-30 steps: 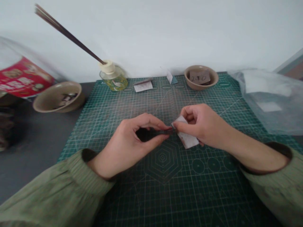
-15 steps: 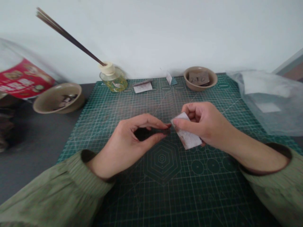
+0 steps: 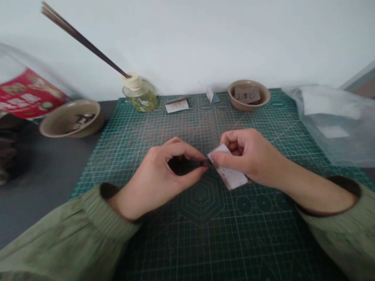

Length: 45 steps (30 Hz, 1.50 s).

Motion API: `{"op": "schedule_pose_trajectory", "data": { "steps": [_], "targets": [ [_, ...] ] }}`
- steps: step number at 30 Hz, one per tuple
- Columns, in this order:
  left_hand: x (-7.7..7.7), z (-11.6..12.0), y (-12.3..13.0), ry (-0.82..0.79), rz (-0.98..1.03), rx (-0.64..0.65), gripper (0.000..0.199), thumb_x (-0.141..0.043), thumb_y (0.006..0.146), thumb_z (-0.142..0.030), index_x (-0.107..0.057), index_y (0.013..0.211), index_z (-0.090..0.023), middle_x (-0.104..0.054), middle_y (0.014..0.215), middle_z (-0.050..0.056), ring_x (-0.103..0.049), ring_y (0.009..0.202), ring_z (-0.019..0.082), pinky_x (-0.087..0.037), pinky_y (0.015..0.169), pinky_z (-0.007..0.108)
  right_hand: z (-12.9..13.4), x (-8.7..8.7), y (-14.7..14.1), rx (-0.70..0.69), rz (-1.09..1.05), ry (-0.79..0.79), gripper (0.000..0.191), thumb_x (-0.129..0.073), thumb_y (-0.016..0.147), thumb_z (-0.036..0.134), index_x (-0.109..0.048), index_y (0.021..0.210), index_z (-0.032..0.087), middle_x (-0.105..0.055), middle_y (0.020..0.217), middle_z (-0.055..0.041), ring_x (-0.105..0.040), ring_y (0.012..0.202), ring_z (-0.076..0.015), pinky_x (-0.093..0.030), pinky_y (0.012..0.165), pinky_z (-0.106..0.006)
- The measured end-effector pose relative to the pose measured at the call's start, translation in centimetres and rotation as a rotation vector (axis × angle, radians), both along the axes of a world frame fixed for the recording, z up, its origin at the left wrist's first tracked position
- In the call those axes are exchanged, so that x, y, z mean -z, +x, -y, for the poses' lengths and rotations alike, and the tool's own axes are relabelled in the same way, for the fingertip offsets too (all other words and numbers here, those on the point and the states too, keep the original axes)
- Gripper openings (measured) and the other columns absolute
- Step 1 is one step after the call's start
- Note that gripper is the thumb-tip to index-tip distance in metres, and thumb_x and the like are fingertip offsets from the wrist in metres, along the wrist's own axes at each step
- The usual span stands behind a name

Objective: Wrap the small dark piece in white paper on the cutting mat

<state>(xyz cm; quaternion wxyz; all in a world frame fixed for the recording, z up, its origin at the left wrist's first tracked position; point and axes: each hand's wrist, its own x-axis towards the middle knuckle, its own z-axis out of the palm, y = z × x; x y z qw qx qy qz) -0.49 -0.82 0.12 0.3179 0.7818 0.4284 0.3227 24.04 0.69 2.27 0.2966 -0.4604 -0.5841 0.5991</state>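
My left hand (image 3: 166, 171) pinches a small dark piece (image 3: 206, 162) between thumb and fingertips; its exact kind is too small to make out. Facing it, my right hand (image 3: 253, 156) grips a folded piece of sandpaper (image 3: 233, 178), pale-backed with brownish smudges, thumb on top and fingers curled behind. The sandpaper's left edge meets the dark piece, right at my left fingertips. Both hands are above the green cutting mat (image 3: 187, 249), over its printed hexagons.
Behind are a reed diffuser (image 3: 140, 95), folded paper pieces (image 3: 177, 106), a small folded scrap (image 3: 211, 95) and a bowl (image 3: 249, 106) holding a brown piece marked with digits. A bowl of dark bits (image 3: 72, 117) and red-labelled bag (image 3: 29, 95) stand left, a plastic bag (image 3: 336, 132) right.
My right hand and the sandpaper have shifted slightly left and down, onto the dark piece at my left fingertips. The left hand's grip stays much the same. The view has tilted slightly.
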Motion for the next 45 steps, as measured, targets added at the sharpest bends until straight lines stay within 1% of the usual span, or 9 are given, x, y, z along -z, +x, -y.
{"op": "schedule_pose_trajectory", "data": {
  "steps": [7, 10, 14, 21, 26, 29, 36, 40, 45],
  "targets": [
    [1.1, -0.2, -0.1, 0.037, 0.003, -0.017, 0.009, -0.092, 0.089, -0.021, -0.086, 0.093, -0.027, -0.081, 0.097, 0.000, -0.075, 0.095, 0.020, -0.058, 0.087, 0.038, 0.0, 0.8, -0.2, -0.054, 0.132, 0.044, 0.025, -0.083, 0.084, 0.023, -0.060, 0.074, 0.022, -0.060, 0.056, 0.0069, -0.048, 0.043, -0.0074, -0.030, 0.037, -0.020],
    [1.1, -0.4, 0.1, 0.081, -0.002, -0.005, 0.013, -0.092, 0.089, -0.021, -0.082, 0.083, -0.025, -0.081, 0.095, 0.000, -0.073, 0.093, 0.020, -0.056, 0.095, 0.042, 0.0, 1.0, -0.3, -0.053, 0.177, 0.118, 0.023, -0.082, 0.085, 0.024, -0.062, 0.073, 0.020, -0.061, 0.057, 0.0055, -0.049, 0.047, -0.0077, -0.032, 0.041, -0.021],
    [0.7, -0.5, 0.2, 0.064, 0.003, -0.005, 0.009, -0.091, 0.090, -0.021, -0.084, 0.085, -0.025, -0.081, 0.093, 0.000, -0.073, 0.091, 0.021, -0.056, 0.100, 0.045, 0.0, 1.2, -0.5, -0.041, 0.210, 0.186, 0.020, -0.081, 0.088, 0.024, -0.066, 0.075, 0.019, -0.066, 0.063, 0.0023, -0.056, 0.056, -0.0106, -0.038, 0.047, -0.022],
    [0.5, -0.3, 0.2, 0.018, 0.003, -0.018, 0.011, -0.090, 0.088, -0.018, -0.088, 0.093, -0.028, -0.084, 0.094, 0.000, -0.074, 0.094, 0.022, -0.057, 0.090, 0.039, 0.1, 1.0, -0.6, -0.039, 0.223, 0.178, 0.021, -0.081, 0.088, 0.023, -0.065, 0.076, 0.020, -0.067, 0.064, 0.0018, -0.056, 0.057, -0.0117, -0.037, 0.049, -0.024],
    [0.5, -0.3, 0.2, -0.007, -0.003, -0.026, 0.010, -0.089, 0.088, -0.018, -0.089, 0.092, -0.027, -0.084, 0.092, 0.000, -0.075, 0.093, 0.022, -0.057, 0.090, 0.040, 0.1, 0.9, -0.7, -0.063, 0.217, 0.167, 0.024, -0.082, 0.086, 0.021, -0.061, 0.073, 0.021, -0.062, 0.060, 0.0036, -0.052, 0.054, -0.0108, -0.036, 0.048, -0.024],
    [0.5, -0.3, 0.2, -0.010, -0.002, -0.029, 0.008, -0.090, 0.087, -0.020, -0.089, 0.092, -0.027, -0.084, 0.092, 0.001, -0.075, 0.091, 0.022, -0.058, 0.090, 0.040, 0.2, 1.0, -0.7, -0.037, 0.215, 0.196, 0.021, -0.080, 0.087, 0.021, -0.063, 0.075, 0.020, -0.065, 0.063, 0.0029, -0.054, 0.056, -0.0112, -0.036, 0.048, -0.024],
    [0.5, -0.4, 0.2, -0.005, -0.007, -0.027, 0.008, -0.090, 0.087, -0.020, -0.088, 0.091, -0.027, -0.083, 0.091, 0.000, -0.075, 0.091, 0.021, -0.057, 0.089, 0.039, 0.1, 0.9, -0.5, -0.047, 0.237, 0.203, 0.021, -0.082, 0.085, 0.022, -0.063, 0.075, 0.020, -0.066, 0.063, 0.0019, -0.055, 0.057, -0.0121, -0.037, 0.050, -0.025],
    [0.5, -0.4, 0.2, -0.022, -0.011, -0.028, 0.007, -0.089, 0.087, -0.021, -0.088, 0.090, -0.027, -0.083, 0.090, 0.001, -0.074, 0.089, 0.022, -0.056, 0.084, 0.039, 0.2, 0.9, -0.6, -0.098, 0.222, 0.185, 0.023, -0.082, 0.086, 0.023, -0.062, 0.075, 0.021, -0.065, 0.064, 0.0024, -0.056, 0.057, -0.0121, -0.037, 0.050, -0.025],
    [0.5, -0.4, 0.2, -0.022, -0.015, -0.030, 0.007, -0.088, 0.087, -0.021, -0.088, 0.090, -0.027, -0.083, 0.091, 0.001, -0.075, 0.090, 0.023, -0.057, 0.085, 0.039, 0.2, 1.0, -0.9, -0.075, 0.219, 0.219, 0.023, -0.082, 0.086, 0.023, -0.062, 0.075, 0.021, -0.064, 0.063, 0.0027, -0.054, 0.057, -0.0119, -0.038, 0.050, -0.026]
  ]
}}
